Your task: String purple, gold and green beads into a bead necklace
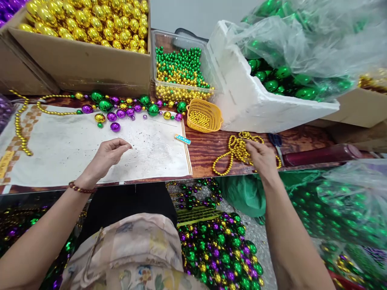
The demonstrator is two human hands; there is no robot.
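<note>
My right hand [262, 158] rests on a heap of gold bead strands [234, 153] on the wooden table [208, 147], its fingers closed on the beads. My left hand [108, 155] hovers over a white cloth [90, 149], its fingertips pinched together; what they hold is too fine to make out. A string of gold, green and purple baubles [121, 108] lies along the cloth's far edge. Another gold bead strand [20, 129] runs down the cloth's left side.
A cardboard box of gold baubles [87, 24] stands at the back left. Beside it are a clear tub of green and gold beads [179, 72], a small yellow basket [203, 117] and a foam box of green baubles [272, 88]. Finished necklaces [220, 249] pile below the table.
</note>
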